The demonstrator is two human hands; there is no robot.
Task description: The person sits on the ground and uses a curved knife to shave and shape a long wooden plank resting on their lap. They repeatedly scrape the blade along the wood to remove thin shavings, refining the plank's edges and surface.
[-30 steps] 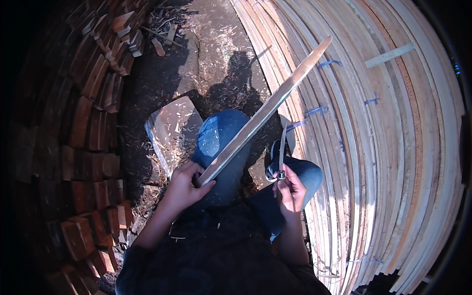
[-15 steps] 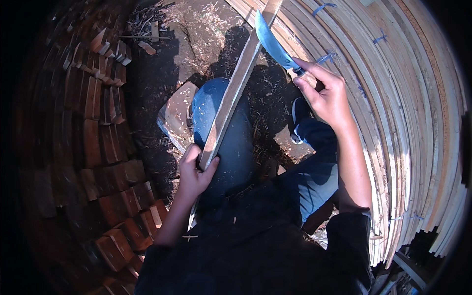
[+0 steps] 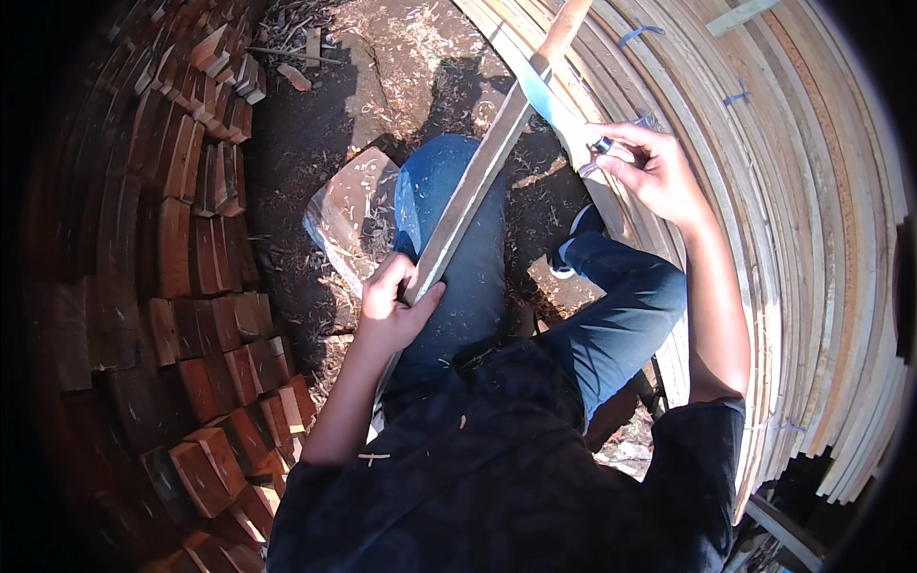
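Observation:
A long wooden strip point(image 3: 475, 181) slants from my lap up and to the right, lying over my left thigh. My left hand point(image 3: 394, 304) is closed round its near end, thumb on the right side. In my right hand point(image 3: 653, 172) is a knife with a broad curved blade point(image 3: 544, 97); the fingers pinch near its dark collar, and most of the handle is hidden. The blade crosses the strip toward its far part, where the wood beyond looks paler. Whether the edge touches the wood, I cannot tell.
A large stack of long pale wood strips point(image 3: 764, 239), tied with blue bands, fills the right side. Short reddish wood blocks point(image 3: 201, 353) are piled on the left. A flat stone-like slab point(image 3: 353, 205) lies beside my left knee, among shavings on the ground point(image 3: 401, 57).
Both hands, the strip and the knife sit farther right in the picture, as the view has shifted somewhat. The blade has turned lower across the strip, looking narrower and brighter.

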